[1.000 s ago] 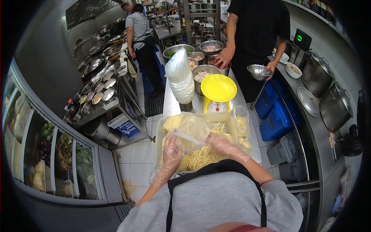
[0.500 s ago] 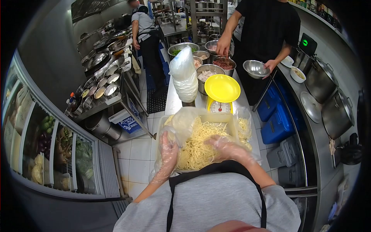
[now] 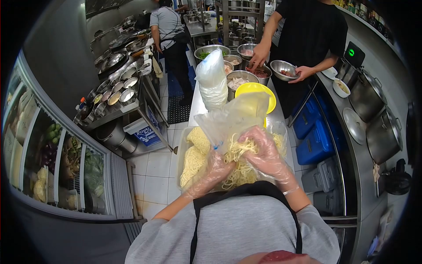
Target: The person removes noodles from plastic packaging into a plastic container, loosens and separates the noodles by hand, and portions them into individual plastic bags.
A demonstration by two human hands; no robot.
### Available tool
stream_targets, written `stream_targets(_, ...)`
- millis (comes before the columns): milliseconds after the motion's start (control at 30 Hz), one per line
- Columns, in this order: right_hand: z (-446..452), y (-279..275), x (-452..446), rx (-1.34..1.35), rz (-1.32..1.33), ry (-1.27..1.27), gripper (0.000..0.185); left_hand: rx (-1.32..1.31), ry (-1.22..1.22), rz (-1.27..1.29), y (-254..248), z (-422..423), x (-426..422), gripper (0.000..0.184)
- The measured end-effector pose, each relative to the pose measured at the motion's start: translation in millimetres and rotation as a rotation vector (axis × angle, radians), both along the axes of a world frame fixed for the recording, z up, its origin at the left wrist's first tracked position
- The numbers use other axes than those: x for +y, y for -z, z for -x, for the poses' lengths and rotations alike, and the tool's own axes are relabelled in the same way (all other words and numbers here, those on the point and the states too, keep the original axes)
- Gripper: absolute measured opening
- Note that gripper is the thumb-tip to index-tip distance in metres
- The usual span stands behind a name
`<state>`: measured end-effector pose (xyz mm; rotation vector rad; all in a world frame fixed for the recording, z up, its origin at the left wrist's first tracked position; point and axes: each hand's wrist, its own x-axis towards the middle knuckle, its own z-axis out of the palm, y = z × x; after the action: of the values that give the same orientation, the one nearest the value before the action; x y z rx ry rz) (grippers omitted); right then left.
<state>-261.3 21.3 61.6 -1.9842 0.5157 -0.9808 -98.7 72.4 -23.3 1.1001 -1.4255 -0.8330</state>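
Note:
My right hand (image 3: 262, 152), in a clear plastic glove, is closed around a clump of yellow noodles (image 3: 237, 151). Gloved too, my left hand (image 3: 215, 167) grips the lower edge of a clear plastic bag (image 3: 235, 115), which stands up in front of both hands. The clump is at the bag's near side; whether any strands are inside it I cannot tell. Beneath lies a translucent tub (image 3: 180, 152) of noodles, with rounded noodle bundles (image 3: 195, 156) at its left and loose strands below my hands. The yellow scale pan (image 3: 271, 99) is partly hidden behind the bag.
A tall stack of plastic bags (image 3: 212, 79) stands beyond the tub. Behind are metal pots (image 3: 242, 83) of ingredients. Across the table a co-worker in black (image 3: 310, 31) holds a steel bowl (image 3: 281, 67). A glass-front fridge (image 3: 66, 163) is at left, blue bins (image 3: 310, 136) at right.
My right hand has lifted a clump of noodles from the tub towards the bag. My left hand has moved right with the bag. The co-worker's bowl has shifted left and now shows meat.

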Motion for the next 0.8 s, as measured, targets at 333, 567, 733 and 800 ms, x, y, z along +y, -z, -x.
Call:
stream_targets(333,36,70,-15,0.636,0.044,-0.127,0.052,-0.206,-0.292,0.054,16,-27,-6,0.084)
stream_targets(567,48,105,-43,0.734,-0.052,0.159,0.063,0.371,-0.33,0.004,22,-39,0,0.087)
stream_targets(733,19,116,-40,1.038,0.05,0.041,0.071,0.371,-0.33,-0.006,35,-44,8,0.085)
stream_targets(800,10,120,-52,1.161,0.081,-0.056,0.071,0.079,-0.384,-0.103,27,-39,17,0.084)
